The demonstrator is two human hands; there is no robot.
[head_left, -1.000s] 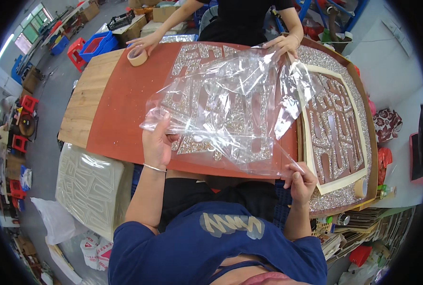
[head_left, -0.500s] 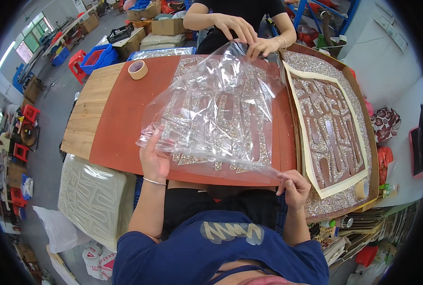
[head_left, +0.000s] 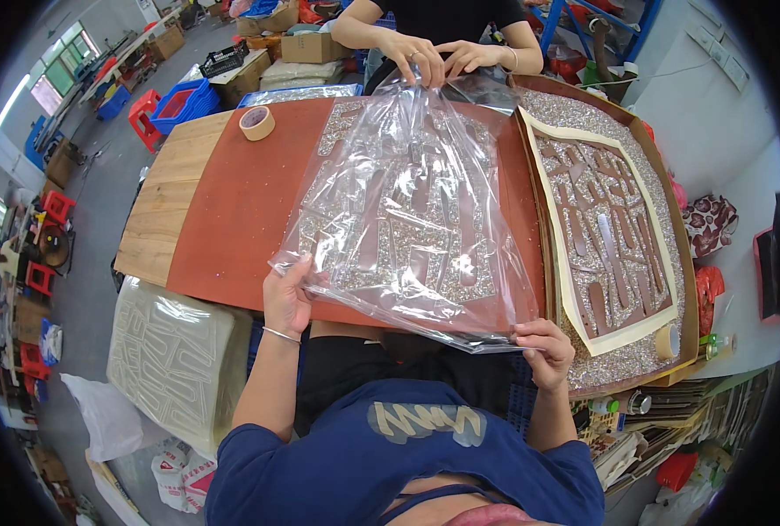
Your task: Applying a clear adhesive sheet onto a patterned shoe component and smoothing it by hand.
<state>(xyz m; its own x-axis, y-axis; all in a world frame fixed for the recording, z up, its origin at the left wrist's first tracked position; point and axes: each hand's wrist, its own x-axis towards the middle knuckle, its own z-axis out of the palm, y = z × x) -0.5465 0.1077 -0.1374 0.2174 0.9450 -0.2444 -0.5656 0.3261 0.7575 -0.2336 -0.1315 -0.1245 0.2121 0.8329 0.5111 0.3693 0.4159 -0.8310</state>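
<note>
A clear plastic sheet [head_left: 407, 263] is stretched over glittery pieces [head_left: 355, 203] laid out on the reddish-brown table board [head_left: 223, 202]. My left hand [head_left: 288, 298] pinches the sheet's near left corner. At the near right corner, my right hand [head_left: 544, 352] grips the sheet's edge between thumb and fingers. Across the table, a co-worker's hands [head_left: 434, 63] hold the far end bunched together. The near edge hangs slightly over the table's front, above my lap.
On the right, a cream-bordered cut-out template [head_left: 568, 289] lies in a tray of glittery stones [head_left: 583, 118]. A tape roll [head_left: 256, 124] sits at the table's far left; another [head_left: 667, 342] is on the tray. Stacked clear sheets [head_left: 170, 359] stand below left.
The plastic sheet has been pulled wider and straighter, its near edge now lower. The co-worker's hands shifted left and gathered the far end. My left hand moved slightly towards me.
</note>
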